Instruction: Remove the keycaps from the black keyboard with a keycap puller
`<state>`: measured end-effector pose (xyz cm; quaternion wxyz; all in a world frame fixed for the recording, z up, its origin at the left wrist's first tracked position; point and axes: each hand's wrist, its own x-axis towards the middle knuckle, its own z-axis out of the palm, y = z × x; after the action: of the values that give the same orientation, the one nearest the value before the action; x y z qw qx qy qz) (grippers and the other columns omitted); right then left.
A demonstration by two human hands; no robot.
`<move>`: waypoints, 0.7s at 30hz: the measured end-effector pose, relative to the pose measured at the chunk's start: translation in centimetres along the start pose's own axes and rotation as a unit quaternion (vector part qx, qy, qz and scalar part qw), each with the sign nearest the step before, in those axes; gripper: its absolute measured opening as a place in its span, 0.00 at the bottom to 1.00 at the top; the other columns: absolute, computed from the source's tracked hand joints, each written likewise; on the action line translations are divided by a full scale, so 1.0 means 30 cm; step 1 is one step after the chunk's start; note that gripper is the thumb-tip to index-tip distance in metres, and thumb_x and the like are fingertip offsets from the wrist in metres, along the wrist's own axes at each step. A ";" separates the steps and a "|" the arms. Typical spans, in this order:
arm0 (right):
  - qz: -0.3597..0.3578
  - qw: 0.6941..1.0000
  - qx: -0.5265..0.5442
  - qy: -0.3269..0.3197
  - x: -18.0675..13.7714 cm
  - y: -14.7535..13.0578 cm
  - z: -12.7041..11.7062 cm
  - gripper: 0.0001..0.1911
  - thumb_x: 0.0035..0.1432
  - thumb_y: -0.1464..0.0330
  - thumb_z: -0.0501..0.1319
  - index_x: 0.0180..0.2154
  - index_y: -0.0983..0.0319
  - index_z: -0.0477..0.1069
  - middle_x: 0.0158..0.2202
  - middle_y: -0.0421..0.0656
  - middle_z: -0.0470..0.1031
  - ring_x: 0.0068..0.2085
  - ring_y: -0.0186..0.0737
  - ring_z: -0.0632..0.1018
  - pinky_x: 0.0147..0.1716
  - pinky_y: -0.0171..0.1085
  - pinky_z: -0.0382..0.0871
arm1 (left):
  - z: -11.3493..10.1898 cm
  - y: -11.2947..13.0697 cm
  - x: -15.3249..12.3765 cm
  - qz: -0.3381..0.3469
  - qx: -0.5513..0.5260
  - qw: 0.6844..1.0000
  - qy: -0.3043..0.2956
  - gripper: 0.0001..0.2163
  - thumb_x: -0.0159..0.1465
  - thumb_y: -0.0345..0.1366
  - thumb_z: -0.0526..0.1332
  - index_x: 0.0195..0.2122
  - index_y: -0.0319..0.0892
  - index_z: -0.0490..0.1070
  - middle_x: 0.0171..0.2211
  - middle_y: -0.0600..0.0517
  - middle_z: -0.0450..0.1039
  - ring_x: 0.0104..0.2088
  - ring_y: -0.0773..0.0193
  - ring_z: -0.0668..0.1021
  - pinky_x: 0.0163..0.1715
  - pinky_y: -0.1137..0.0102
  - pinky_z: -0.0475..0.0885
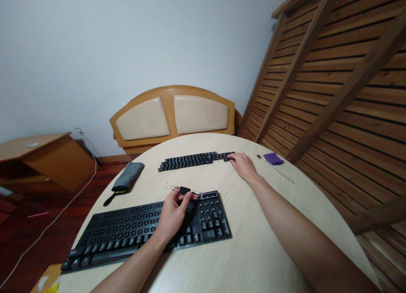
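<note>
My left hand point(174, 210) is closed around a keycap puller point(185, 190) with a black body and thin wire loops. It is above the black keyboard point(127, 225), whose upper rows are bare of caps while lower keys and part of the number pad still have theirs. Farther back, my right hand point(243, 165) reaches to the right end of the neat rows of loose black keycaps point(187, 161). Its thumb and fingers are drawn together at a keycap there, partly hidden by the fingertips.
A grey pouch point(128, 176) with a black strap lies at the table's left. On the right are a purple cloth point(273, 158) and a thin brush point(275, 168). Behind the round table point(253, 225) stands a padded headboard point(173, 115); wooden slats point(342, 94) lean at the right.
</note>
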<state>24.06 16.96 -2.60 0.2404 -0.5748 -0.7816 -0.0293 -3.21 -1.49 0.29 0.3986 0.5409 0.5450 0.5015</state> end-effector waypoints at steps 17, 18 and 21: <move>-0.002 1.000 0.008 0.026 -0.007 -0.008 -0.021 0.15 0.62 0.72 0.60 0.51 0.61 0.73 0.45 0.47 0.79 0.47 0.48 0.73 0.48 0.42 0.65 | 0.003 0.010 -0.012 0.042 0.048 0.998 -0.024 0.12 0.65 0.45 0.61 0.36 0.41 0.69 0.34 0.48 0.83 0.38 0.57 0.83 0.42 0.67 0.73; -0.001 1.000 0.008 0.030 -0.006 -0.013 -0.030 0.15 0.62 0.72 0.60 0.51 0.61 0.73 0.45 0.47 0.78 0.47 0.48 0.73 0.48 0.42 0.65 | 0.002 0.012 -0.015 0.050 0.063 0.996 -0.035 0.11 0.65 0.45 0.60 0.36 0.41 0.70 0.34 0.48 0.83 0.39 0.57 0.83 0.42 0.67 0.72; 0.002 0.999 0.023 0.031 0.000 -0.050 -0.078 0.14 0.61 0.71 0.60 0.49 0.62 0.74 0.44 0.48 0.79 0.46 0.47 0.74 0.48 0.41 0.65 | 0.001 0.018 -0.024 0.067 0.111 0.990 -0.065 0.11 0.66 0.44 0.60 0.35 0.41 0.71 0.35 0.48 0.83 0.39 0.57 0.83 0.40 0.67 0.72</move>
<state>23.50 15.69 -0.19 0.2780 -0.5699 -0.7728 -0.0285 -3.01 -2.25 0.73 0.3363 0.6481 0.5331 0.4275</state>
